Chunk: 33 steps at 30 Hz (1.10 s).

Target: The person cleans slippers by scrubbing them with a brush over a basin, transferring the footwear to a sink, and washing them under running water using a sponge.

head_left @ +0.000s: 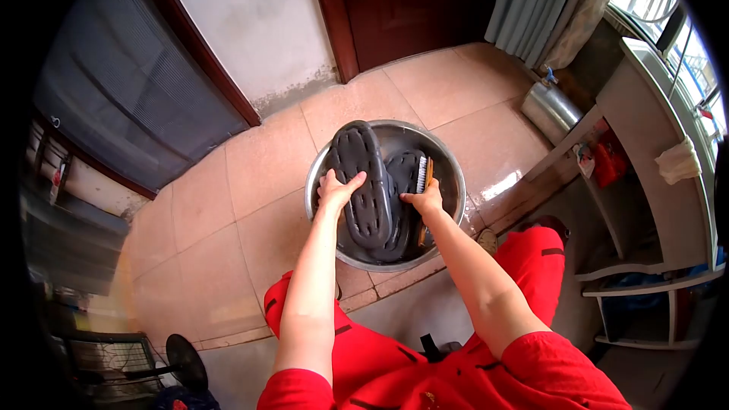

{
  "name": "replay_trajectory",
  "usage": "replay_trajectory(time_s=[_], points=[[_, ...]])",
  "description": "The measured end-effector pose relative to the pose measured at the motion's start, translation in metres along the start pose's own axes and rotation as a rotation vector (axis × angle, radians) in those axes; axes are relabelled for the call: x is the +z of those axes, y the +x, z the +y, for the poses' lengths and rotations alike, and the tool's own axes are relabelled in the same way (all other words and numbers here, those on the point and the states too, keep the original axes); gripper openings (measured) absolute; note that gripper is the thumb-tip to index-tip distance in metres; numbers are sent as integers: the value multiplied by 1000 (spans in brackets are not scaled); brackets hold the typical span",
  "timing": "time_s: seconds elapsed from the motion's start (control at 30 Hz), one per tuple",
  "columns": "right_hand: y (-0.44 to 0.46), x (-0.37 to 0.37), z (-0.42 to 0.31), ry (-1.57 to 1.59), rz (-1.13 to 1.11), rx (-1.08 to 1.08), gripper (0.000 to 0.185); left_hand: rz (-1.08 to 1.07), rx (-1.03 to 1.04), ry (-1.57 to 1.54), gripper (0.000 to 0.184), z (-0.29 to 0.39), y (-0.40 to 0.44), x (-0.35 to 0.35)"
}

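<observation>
A dark slipper with a dimpled sole is tilted up over a round metal basin. My left hand is closed on its left edge, thumb lying across the sole. Beside it, partly covered, a second dark slipper lies in the basin. My right hand grips a scrub brush with a wooden back and white bristles that face left towards the second slipper. The middle of the brush is hidden under that hand, whose thumb reaches close to the slippers. Whether the thumb touches them I cannot tell.
The basin stands on a tiled floor, between my knees. On the right are a grey shelf unit and a metal cylinder with a blue tap. A dark red door is ahead; a pedestal-like black object sits lower left.
</observation>
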State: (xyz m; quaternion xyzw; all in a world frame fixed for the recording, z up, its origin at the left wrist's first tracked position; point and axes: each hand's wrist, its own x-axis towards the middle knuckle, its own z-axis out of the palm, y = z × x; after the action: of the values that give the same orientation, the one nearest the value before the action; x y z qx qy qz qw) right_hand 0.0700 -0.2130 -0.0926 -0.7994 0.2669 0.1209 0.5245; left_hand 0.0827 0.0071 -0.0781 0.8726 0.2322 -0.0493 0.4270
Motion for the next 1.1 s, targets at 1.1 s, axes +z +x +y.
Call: replay_trajectory(time_s=[1.1], points=[[-18, -32, -34, -100, 38, -216, 69, -142, 441, -471, 100, 33, -31, -25]])
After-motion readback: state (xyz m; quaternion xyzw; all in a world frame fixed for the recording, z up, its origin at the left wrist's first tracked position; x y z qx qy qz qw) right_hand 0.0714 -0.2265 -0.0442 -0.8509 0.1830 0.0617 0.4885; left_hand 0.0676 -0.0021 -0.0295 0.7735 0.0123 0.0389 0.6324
